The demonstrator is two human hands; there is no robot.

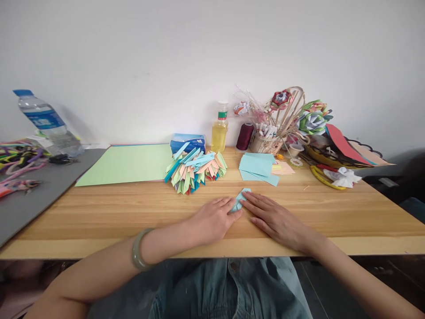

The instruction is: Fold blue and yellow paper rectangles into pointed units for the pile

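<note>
A small piece of light blue paper (238,202), folded into a narrow slanted shape, lies on the wooden table (133,221) in front of me. My left hand (212,219) has its fingers curled and its thumb at the paper's lower left end, pinning it. Stretched fingers of my right hand (280,218) rest flat, with the fingertips touching the paper's upper right side. Beyond the hands, loose light blue sheets (257,166) lie in a pile. A heap of folded paper strips (195,170) in several colours sits to their left.
At the back stand a bottle of yellow liquid (219,130), a dark red thread spool (245,136) and a basket (265,144) of pens and sticks. Green paper (133,164) lies left, near a leaning water bottle (48,119). Paper flowers (314,119) are at right.
</note>
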